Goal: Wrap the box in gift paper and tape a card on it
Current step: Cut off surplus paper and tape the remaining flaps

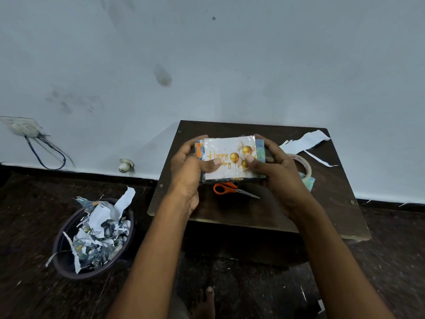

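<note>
While you hold the small box wrapped in blue-and-orange patterned gift paper (230, 157) above the dark brown wooden desk (299, 215), both hands grip it from the ends. Your left hand (190, 166) curls round the left end, fingers behind, thumb pressed flat on the front. Your right hand (273, 171) curls round the right end, thumb likewise pressed on the front.

White greeting card with gold balloons and gold "Happy" lettering (227, 158) lies on the box's upper face, covering most of it; a glossy sheen runs along its top edge. Both thumbs rest on the card's lower half.

Orange-handled scissors (232, 189) lie on the desk just beneath the box, blades closed, pointing right. Roll of pale tape (304, 166) sits on the desk beside your right hand, partly hidden by it. White paper offcuts (308, 141) lie at the desk's far right corner.

Dark round bin (66, 261) stands on the floor left of the desk, filled with crumpled paper scraps (101, 231). Wall socket with dark cable (25, 127) on the pale wall, far left.
</note>
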Motion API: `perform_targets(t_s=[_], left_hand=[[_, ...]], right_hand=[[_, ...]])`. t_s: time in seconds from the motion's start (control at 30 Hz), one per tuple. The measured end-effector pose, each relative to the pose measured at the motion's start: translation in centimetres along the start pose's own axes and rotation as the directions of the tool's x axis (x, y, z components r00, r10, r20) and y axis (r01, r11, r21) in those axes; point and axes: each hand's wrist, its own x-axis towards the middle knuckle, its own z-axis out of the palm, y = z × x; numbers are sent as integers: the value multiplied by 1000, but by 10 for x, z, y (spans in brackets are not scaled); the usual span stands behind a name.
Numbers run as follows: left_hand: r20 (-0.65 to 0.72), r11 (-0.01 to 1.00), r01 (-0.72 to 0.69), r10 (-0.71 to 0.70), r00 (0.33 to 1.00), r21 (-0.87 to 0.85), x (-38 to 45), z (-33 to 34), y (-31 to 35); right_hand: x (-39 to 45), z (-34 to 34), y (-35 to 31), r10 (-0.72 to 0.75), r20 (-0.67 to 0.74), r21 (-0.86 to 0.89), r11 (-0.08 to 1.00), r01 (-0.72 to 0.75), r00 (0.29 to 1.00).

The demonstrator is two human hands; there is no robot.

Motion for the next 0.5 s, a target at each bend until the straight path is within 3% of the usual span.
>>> perform_targets(t_s=[0.13, 0.2, 0.33, 0.5], left_hand=[[-97, 1000, 14, -16, 995, -17, 4, -6, 3], [-179, 999, 28, -34, 983, -37, 7, -12, 7], [-286, 998, 49, -58, 957, -40, 16, -27, 6], [-312, 996, 72, -82, 947, -42, 29, -34, 1]], right_hand=[[0, -1, 0, 9, -52, -105, 994, -14, 999], [1, -6, 3, -23, -142, -270, 963, -16, 990], [4, -13, 11, -97, -149, -614, 789, -16, 984], [4, -8, 21, -62, -26, -837, 547, 12, 998]])
